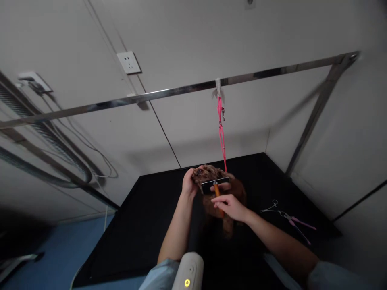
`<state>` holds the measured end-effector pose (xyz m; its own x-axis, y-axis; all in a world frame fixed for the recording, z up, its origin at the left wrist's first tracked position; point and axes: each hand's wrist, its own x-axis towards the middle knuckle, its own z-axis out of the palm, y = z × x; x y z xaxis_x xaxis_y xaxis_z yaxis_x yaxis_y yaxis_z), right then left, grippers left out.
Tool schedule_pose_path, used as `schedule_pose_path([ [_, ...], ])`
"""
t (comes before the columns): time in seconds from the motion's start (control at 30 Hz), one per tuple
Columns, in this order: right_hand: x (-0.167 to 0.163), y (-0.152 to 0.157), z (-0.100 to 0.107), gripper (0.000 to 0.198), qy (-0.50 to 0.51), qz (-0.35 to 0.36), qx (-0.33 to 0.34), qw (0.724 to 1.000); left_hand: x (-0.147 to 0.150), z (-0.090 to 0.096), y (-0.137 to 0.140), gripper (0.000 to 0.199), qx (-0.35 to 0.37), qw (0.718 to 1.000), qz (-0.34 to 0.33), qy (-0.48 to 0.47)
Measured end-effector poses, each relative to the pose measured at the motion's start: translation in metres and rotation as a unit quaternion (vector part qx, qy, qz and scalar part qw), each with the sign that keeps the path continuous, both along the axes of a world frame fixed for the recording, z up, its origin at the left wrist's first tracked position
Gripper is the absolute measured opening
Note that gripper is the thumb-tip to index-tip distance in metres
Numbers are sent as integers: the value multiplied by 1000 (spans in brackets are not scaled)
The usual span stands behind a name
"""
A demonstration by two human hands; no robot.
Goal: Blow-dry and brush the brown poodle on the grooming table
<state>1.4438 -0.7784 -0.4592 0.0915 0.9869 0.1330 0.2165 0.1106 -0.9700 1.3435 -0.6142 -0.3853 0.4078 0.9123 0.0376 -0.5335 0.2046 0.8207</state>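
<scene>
A curly brown dog (pixel 238 193) is on the black table (pixel 157 217), its head turned toward the left. My left hand (pixel 188 184) is closed against the side of its head, with some fingers hidden behind the fur. In my right hand (pixel 232 207) is a slicker brush (pixel 217 190), gripped by its orange handle. The brush's flat, dark rectangular head lies over the dog's neck or chest, just below the face. Whether the bristles touch the coat cannot be made out. A pink grooming loop (pixel 222 139) runs down behind the dog.
A metal bar (pixel 181 89) spans above the table, holding the loop. To the right lie a hemostat (pixel 272 207) and pink-handled pliers (pixel 294 222). A white device (pixel 191 269) with a yellow light juts up in front. A grey corrugated hose (pixel 57 141) hangs left, near wall sockets (pixel 129 62).
</scene>
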Motion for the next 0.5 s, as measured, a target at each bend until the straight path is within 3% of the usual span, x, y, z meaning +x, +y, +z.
schedule_pose_path([
  [0.13, 0, 7, 3, 33, -13, 86, -106, 991, -10, -1, 5, 11, -86, 994, 29, -69],
  [0.2, 1, 10, 5, 33, -21, 97, -64, 993, -13, 0, 8, 13, -122, 988, 20, -95],
  [0.3, 8, 18, 11, 32, -69, 44, 6, 997, -15, 0, 13, 13, -149, 982, -1, -114],
  [0.43, 12, 25, 16, 33, -101, 80, -42, 991, -15, -5, 20, 11, -155, 982, 7, -110],
  [0.5, 13, 28, 22, 34, -94, 89, -22, 991, -16, -8, 24, 11, -142, 986, 0, -89],
])
